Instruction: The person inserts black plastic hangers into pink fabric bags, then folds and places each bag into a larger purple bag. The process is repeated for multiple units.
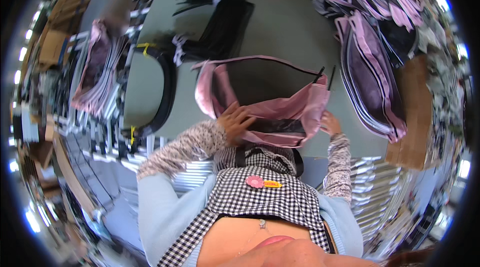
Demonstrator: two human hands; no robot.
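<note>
An unfinished pink fabric bag (280, 104) with a dark inside and black trim gapes on the table in front of me. My left hand (235, 121) rests on its near left edge, fingers stretched out over the fabric; the thumb is hard to make out. At the bag's right end, my right hand (330, 123) has its fingers bent against the side and seems to grip the edge. Two thin black strip ends (318, 75) stick up from the far right corner.
On the green-grey table (285, 27) lie bundled black strips (225, 27) and a curved black bundle (167, 94) tied in yellow. Stacked pink-and-grey pieces (370, 77) stand on the right, with more pink pieces (95, 77) at left. A cardboard sheet (412, 117) lies beyond the right edge.
</note>
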